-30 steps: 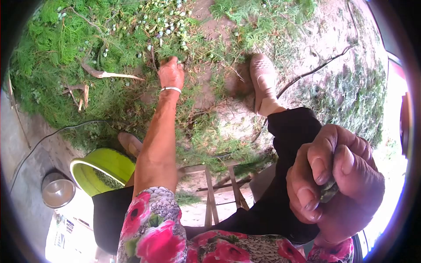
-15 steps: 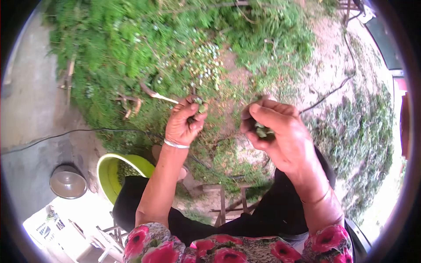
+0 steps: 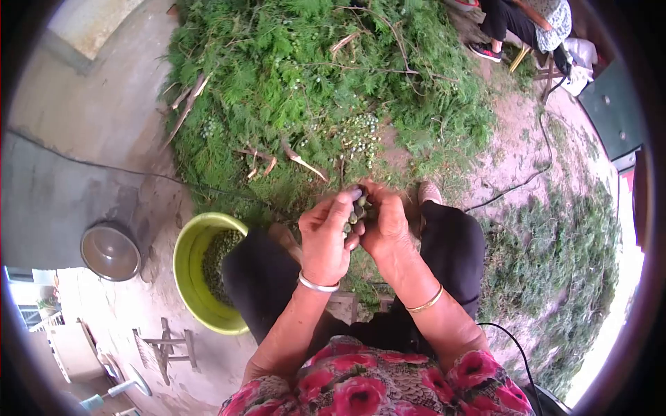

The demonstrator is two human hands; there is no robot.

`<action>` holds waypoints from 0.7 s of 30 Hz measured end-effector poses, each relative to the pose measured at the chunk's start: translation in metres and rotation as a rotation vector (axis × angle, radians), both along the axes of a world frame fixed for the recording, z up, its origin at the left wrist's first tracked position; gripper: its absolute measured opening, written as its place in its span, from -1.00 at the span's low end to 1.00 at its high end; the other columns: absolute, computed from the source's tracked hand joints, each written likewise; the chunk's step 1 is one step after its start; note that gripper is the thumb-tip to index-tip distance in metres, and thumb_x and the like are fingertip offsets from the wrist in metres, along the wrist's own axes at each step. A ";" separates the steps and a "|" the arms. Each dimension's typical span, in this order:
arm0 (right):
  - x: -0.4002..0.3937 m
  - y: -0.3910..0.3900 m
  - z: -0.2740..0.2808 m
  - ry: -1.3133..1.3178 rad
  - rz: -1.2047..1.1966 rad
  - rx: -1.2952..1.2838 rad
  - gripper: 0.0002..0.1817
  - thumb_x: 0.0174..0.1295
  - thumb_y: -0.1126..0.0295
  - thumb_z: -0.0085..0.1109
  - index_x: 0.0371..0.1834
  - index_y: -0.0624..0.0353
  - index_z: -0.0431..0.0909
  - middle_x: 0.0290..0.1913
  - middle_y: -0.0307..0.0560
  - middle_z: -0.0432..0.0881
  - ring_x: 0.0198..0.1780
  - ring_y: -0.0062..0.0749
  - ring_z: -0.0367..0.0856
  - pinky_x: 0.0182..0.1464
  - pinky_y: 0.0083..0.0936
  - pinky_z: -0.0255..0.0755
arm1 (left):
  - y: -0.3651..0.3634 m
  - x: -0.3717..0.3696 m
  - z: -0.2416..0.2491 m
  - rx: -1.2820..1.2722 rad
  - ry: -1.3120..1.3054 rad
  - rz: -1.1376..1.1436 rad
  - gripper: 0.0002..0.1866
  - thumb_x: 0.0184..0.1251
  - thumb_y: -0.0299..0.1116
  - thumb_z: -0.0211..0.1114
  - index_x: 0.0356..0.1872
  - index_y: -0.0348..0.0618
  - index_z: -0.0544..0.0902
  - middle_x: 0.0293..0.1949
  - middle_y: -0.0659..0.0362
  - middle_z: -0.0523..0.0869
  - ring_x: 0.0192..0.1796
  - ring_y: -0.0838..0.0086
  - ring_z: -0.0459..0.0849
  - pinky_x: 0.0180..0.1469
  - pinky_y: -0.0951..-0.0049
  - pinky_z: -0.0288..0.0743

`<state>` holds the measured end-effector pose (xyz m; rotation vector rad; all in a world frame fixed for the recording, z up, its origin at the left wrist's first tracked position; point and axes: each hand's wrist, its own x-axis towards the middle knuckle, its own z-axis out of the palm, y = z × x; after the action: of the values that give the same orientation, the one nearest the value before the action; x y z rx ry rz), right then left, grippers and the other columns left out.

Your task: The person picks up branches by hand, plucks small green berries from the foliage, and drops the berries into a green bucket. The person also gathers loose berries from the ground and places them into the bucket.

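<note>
My left hand (image 3: 325,239) and my right hand (image 3: 386,223) meet in front of me, above my knees. Together they pinch a small cluster of green seed cones (image 3: 356,205) between the fingertips. A silver bangle sits on the left wrist and a thin gold one on the right. Just beyond the hands lies a large heap of green cypress-like branches (image 3: 298,83) with pale berries among them. A yellow-green basin (image 3: 191,277) holding picked green cones stands on the ground to the left of my left knee.
A metal bowl (image 3: 109,251) sits on the concrete to the far left. A dark cable (image 3: 517,180) crosses the bare soil on the right. Another person (image 3: 531,21) sits at the top right on a stool. More cut greenery (image 3: 562,277) lies right.
The hands, held apart half a second ago, have come together over the cluster of cones. A second ago the left hand was reaching into the branches. The view has tilted down and back.
</note>
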<state>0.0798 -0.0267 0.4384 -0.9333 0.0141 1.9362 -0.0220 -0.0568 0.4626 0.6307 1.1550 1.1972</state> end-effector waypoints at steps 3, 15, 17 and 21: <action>-0.011 -0.016 0.003 0.070 -0.042 -0.010 -0.76 0.25 0.20 0.03 -0.36 0.17 0.44 -0.50 -0.15 0.48 -0.57 -0.38 0.37 -0.53 -0.46 0.29 | -0.017 -0.023 -0.006 -0.055 -0.642 0.048 -0.42 0.38 0.04 0.04 -0.04 -0.43 0.50 -0.26 -0.08 0.61 -0.36 0.30 0.59 -0.49 0.52 0.50; -0.019 -0.072 0.032 -0.171 0.037 -0.023 -0.79 0.19 0.29 0.20 -0.38 0.21 0.49 -0.45 -0.13 0.53 -0.48 -0.48 0.41 -0.48 -0.55 0.29 | -0.076 -0.055 -0.006 0.010 -1.036 0.230 -0.43 0.35 -0.03 0.11 -0.04 -0.50 0.45 -0.09 -0.22 0.57 -0.02 0.03 0.57 -0.02 0.24 0.58; -0.021 -0.084 0.035 -0.533 0.182 0.381 -0.85 0.14 0.40 0.26 -0.36 0.29 0.59 -0.47 -0.15 0.58 -0.47 -0.53 0.47 -0.44 -0.58 0.36 | -0.083 -0.058 -0.012 0.020 -1.028 0.273 -0.47 0.36 -0.07 0.11 -0.04 -0.49 0.46 -0.10 -0.18 0.58 -0.01 0.07 0.57 0.01 0.22 0.56; -0.039 -0.100 0.048 -1.086 0.221 0.787 -0.82 0.10 0.47 0.27 -0.24 0.29 0.64 -0.38 -0.09 0.68 -0.39 -0.43 0.63 -0.25 -0.54 0.50 | -0.092 -0.061 -0.022 0.033 -0.937 0.302 -0.59 0.40 -0.18 0.07 -0.04 -0.43 0.48 -0.10 -0.02 0.62 0.00 0.22 0.58 0.07 0.20 0.50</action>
<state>0.0406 -0.1271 0.4865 -1.3020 -1.4013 1.1850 -0.0835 -0.1490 0.4407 -0.1240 0.4294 1.5221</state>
